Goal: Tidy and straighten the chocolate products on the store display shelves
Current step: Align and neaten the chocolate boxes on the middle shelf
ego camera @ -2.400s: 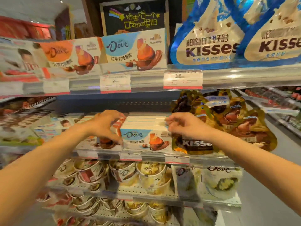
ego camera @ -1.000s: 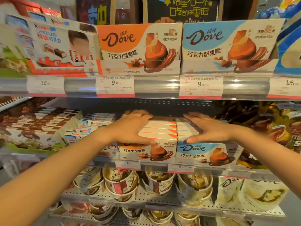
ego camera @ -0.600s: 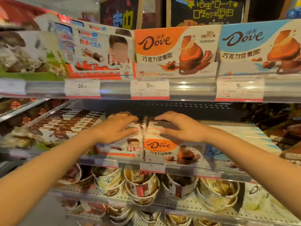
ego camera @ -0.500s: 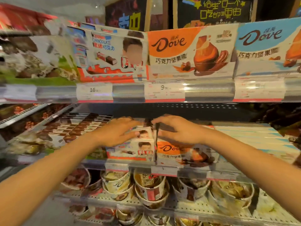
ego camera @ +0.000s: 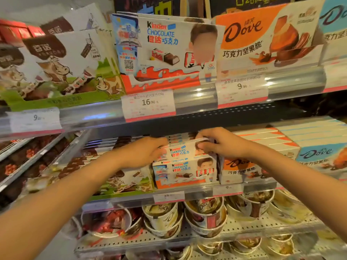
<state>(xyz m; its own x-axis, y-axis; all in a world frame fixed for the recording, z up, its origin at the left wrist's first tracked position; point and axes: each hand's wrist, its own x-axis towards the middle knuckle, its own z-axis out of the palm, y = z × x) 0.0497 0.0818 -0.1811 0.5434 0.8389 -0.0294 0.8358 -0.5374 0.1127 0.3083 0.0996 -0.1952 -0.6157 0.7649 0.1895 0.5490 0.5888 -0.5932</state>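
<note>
On the middle shelf stands a row of white and red Kinder chocolate boxes (ego camera: 185, 172). One Kinder box (ego camera: 183, 150) is tilted up above the front box, held at its two ends. My left hand (ego camera: 142, 153) grips its left end and my right hand (ego camera: 220, 143) pinches its right top corner. Orange Dove boxes (ego camera: 242, 167) stand just right of the Kinder row, and blue Dove boxes (ego camera: 319, 154) lie further right. Brown and green cow-print chocolate boxes (ego camera: 124, 179) sit to the left.
The upper shelf carries display trays of Kinder (ego camera: 165, 51), orange Dove (ego camera: 262, 40) and cow-print chocolate (ego camera: 56, 68), with price tags (ego camera: 148, 105) on the clear rail. Below, a perforated shelf (ego camera: 244, 229) holds several Dove cups (ego camera: 204, 216). Dark chocolate bars (ego camera: 16, 162) fill the far left.
The view has shifted left from the Dove boxes to the Kinder row. Both hands moved onto one Kinder box and tilted it up above the front box.
</note>
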